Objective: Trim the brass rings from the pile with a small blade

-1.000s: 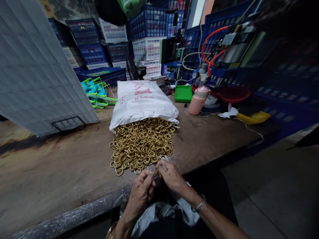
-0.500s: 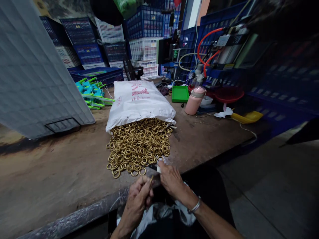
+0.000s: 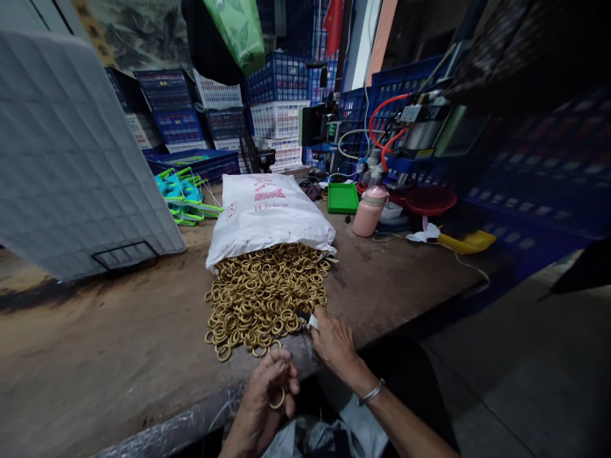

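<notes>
My left hand [image 3: 260, 394] is at the table's front edge with its fingers curled. A brass-coloured ring [image 3: 277, 399] hangs at those fingers. At the right front of a heap of similar rings [image 3: 265, 292], my right hand [image 3: 334, 343] is closed around a small tool with a dark, slim tip [image 3: 302, 315] and a white part beside the fingers; its exact kind is unclear. That tip reaches the edge of the heap. The rings spill from the mouth of a white sack [image 3: 272, 219] with red print, which lies on its side.
A grey-white padded panel [image 3: 81, 159] stands at the left on the brown table [image 3: 157, 331]. Further back are green-and-blue plastic pieces [image 3: 184, 197], a green tray [image 3: 342, 198], a pink bottle [image 3: 370, 213] and a yellow scoop [image 3: 468, 242]. Stacked crates [image 3: 172, 102] line the back.
My right hand has moved slightly right, its dark tool tip now at the heap. The ring in my left hand has gone from the fingertips to lower in the curled fingers. The view has tilted up.
</notes>
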Demonstrator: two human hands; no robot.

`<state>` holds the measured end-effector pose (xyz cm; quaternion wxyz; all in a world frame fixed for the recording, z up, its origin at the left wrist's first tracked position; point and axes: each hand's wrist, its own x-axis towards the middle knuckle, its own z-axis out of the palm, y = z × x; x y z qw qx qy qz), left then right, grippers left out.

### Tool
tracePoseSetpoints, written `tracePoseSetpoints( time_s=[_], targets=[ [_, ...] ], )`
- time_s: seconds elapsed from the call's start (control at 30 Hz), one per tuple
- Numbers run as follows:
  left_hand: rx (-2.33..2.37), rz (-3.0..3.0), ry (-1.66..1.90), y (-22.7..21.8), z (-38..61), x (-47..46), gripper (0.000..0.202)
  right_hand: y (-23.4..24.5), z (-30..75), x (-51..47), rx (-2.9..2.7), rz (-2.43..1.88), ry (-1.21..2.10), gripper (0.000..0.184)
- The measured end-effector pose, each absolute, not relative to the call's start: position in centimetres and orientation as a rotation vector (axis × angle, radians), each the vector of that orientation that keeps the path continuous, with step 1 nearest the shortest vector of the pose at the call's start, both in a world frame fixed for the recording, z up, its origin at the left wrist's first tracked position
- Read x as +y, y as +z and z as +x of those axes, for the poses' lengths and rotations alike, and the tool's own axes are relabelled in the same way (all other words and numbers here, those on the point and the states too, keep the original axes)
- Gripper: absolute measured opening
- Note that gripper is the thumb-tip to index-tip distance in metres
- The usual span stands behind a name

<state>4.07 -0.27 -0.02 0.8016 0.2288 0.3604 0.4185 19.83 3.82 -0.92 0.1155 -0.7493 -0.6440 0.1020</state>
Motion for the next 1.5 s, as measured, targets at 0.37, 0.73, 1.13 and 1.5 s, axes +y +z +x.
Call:
tracePoseSetpoints(
  time_s=[0.37, 0.73, 1.13, 1.5],
  targets=[
    [0.977, 0.719, 0.963, -0.2, 4.4, 0.1, 0.029, -1.7, 18.8, 0.8, -2.01, -1.437, 0.603, 0.023],
    [1.215, 1.243, 1.119, 0.1, 4.0, -0.1, 0.02, 0.2, 17.1, 1.2, -1.625, -1.496, 1.107, 0.027],
    [1.054, 0.939, 0.897, -0.5, 3.7, -0.2, 0.031, -0.6, 16.8, 1.6, -1.511, -1.482, 1.193, 0.025],
    [1.065, 0.736, 0.863, -0.4, 3.5, -0.3, 0.038, -0.7, 17.2, 1.2, -1.71, -1.554, 0.98, 0.017]
  ],
)
